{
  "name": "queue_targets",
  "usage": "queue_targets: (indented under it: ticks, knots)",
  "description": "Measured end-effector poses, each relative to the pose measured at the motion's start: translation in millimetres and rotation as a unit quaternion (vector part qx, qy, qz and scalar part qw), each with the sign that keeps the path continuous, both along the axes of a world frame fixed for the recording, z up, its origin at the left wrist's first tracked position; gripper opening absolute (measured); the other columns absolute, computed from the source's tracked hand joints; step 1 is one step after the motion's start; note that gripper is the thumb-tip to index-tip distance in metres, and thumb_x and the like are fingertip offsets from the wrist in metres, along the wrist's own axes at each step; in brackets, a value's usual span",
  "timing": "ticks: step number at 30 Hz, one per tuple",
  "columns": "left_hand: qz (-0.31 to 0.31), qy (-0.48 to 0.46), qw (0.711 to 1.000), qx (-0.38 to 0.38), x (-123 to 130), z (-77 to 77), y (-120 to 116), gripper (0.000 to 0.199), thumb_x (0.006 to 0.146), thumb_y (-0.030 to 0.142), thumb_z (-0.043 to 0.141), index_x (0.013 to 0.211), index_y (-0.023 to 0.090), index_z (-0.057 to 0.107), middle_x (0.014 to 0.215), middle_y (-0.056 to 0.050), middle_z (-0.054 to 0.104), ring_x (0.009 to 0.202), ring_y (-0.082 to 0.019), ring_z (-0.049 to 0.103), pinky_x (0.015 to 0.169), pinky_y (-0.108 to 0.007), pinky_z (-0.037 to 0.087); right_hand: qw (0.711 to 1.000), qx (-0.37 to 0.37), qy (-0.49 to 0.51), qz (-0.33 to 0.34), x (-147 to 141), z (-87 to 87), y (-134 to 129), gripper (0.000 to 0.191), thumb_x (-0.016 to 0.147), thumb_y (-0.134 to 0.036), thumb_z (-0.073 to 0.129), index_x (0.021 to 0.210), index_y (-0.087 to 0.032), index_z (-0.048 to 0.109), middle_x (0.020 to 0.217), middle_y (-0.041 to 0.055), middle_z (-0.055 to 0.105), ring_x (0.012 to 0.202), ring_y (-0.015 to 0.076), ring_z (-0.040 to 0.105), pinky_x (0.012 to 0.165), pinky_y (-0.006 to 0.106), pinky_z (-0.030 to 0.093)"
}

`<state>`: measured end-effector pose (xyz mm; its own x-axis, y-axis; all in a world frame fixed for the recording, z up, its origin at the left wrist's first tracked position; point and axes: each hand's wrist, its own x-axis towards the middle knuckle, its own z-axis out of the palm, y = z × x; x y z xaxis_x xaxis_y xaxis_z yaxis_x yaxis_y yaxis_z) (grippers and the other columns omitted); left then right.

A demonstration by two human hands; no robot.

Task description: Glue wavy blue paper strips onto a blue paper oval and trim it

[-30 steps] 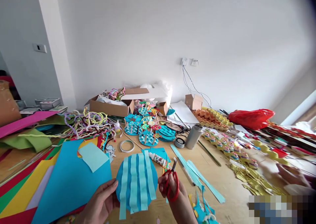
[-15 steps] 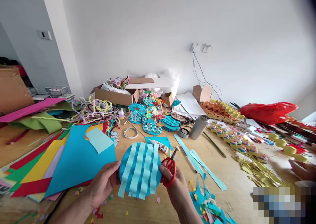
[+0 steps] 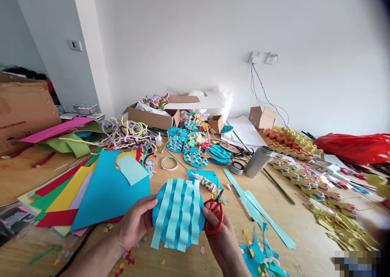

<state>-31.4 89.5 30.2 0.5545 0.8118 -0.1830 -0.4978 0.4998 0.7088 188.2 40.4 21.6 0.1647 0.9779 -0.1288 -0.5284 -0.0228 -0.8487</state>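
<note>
A round blue disc (image 3: 179, 214) with several wavy light-blue paper strips across it is held upright over the table. Its left edge is gripped by my left hand (image 3: 138, 216), thumb on the front. My right hand (image 3: 221, 236) pinches the right edge and also holds red-handled scissors (image 3: 215, 217), whose blades point up and away. Strip ends hang past the disc's lower edge. Behind the disc lie a white glue tube (image 3: 207, 183) and a blue paper piece (image 3: 195, 173).
Coloured sheets (image 3: 109, 191) lie at the left. A roll of tape (image 3: 169, 163), finished blue crafts (image 3: 195, 157) and a grey bottle (image 3: 258, 162) stand behind. Light-blue strips (image 3: 269, 216), blue scraps (image 3: 256, 254) and painted egg-carton pieces (image 3: 317, 193) are at the right.
The view has turned a little left, so everything sits further right in it. Both hands keep hold of the disc, and the scissors stay in my right hand.
</note>
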Motion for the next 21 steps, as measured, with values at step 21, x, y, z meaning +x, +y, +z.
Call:
queue_targets:
  ticks: [21]
  knots:
    - [0.062, 0.067, 0.996, -0.009, -3, 6.2, 3, 0.024, 0.075, 0.029, 0.073, 0.097, 0.019, 0.073, 0.09, -0.005, 0.075, 0.082, -0.023, 0.07, 0.066, -0.028, 0.051, 0.997, 0.019, -0.072, 0.004, 1, -1.2, -2, 0.034, 0.069, -0.04, 0.079, 0.081, -0.017, 0.057, 0.062, -0.0051, 0.045, 0.055, 0.0076, 0.037, 0.051, 0.021, 0.029]
